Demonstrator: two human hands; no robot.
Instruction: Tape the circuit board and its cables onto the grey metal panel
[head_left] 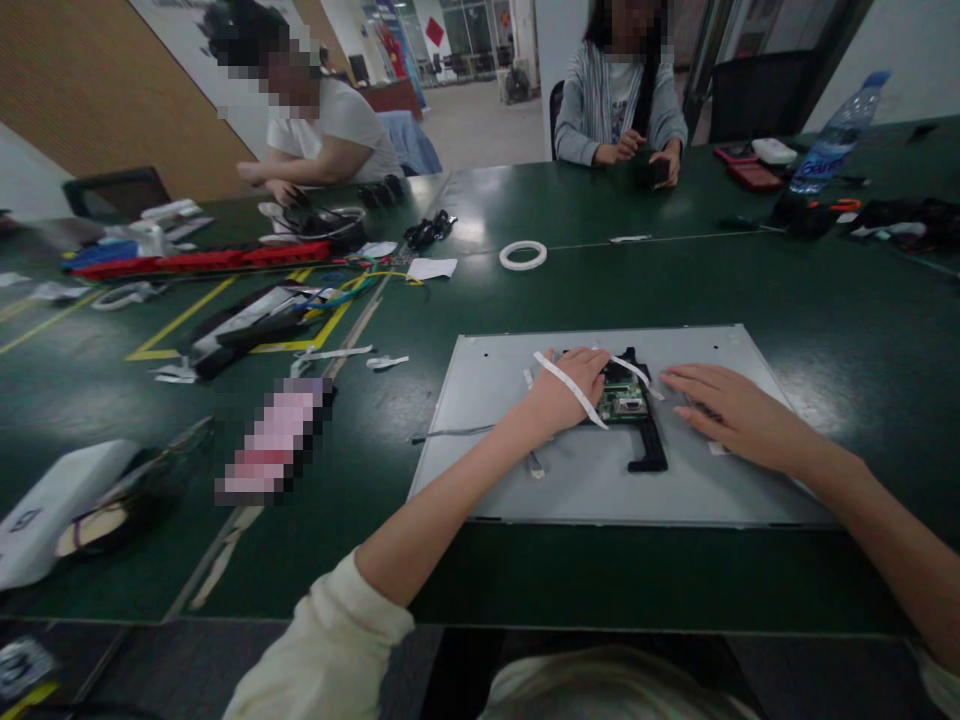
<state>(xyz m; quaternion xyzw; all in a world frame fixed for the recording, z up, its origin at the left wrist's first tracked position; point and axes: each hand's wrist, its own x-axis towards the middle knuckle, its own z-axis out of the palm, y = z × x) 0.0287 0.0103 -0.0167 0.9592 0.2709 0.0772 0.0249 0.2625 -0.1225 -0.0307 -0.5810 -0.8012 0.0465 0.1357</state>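
A grey metal panel (487, 480) lies flat on the table before me. On it sits a green circuit board (622, 400) with a black plastic bracket (649, 445) around its right side. My left hand (566, 390) rests over the board's left part, fingers laid across it, hiding what is beneath. One white tape strip (570, 388) crosses the back of this hand; another white strip (636, 375) runs over the board's top right. Just right of the bracket, my right hand (739, 415) hovers over or touches the panel, fingers stretched out and holding nothing.
A thin cable (457, 432) sticks out past the panel's left edge. Further off are a tape roll (523, 256), a blurred pink phone-like object (277, 435), a white box (60, 510) and a water bottle (840, 135). Two people sit across the green table (465, 590).
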